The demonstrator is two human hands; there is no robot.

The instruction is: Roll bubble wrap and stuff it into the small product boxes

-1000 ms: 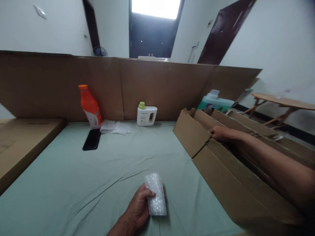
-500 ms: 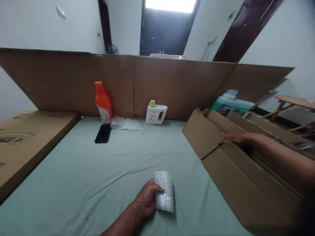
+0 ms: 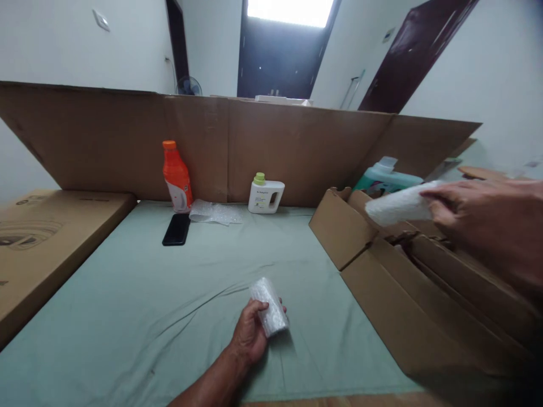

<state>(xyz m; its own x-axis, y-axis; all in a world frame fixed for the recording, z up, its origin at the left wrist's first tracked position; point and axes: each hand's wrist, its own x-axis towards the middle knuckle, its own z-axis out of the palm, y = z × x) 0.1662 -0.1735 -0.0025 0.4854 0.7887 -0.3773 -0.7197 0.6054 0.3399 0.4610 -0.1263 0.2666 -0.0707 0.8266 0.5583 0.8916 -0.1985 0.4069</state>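
Near the front edge of the green sheet [image 3: 127,305], a small bubble-wrapped bundle [image 3: 268,306] is gripped by the left hand [image 3: 249,333]: fingers curled round its left side, thumb on top, bundle tilted and resting on the sheet. Over the open cardboard box [image 3: 424,294] at the right edge, a second white wrapped roll [image 3: 399,208] is held up by the right hand [image 3: 487,226]; fingers are closed on its right end, roll roughly level, clear of the box flaps. Hand is blurred, so the exact finger hold can't be resolved.

Along the back edge, against the upright cardboard sheet [image 3: 275,152]: orange bottle [image 3: 177,177] with a white label, text unreadable; white jug [image 3: 265,194] with green cap, label print too small to read. A loose piece of bubble wrap [image 3: 214,213] lies between them. A black phone [image 3: 176,229] lies flat just in front of the orange bottle. A teal jug [image 3: 388,178] is seen behind the box at the back right corner. A flat carton [image 3: 46,237] with printed graphics lies along the left edge; its writing is illegible.
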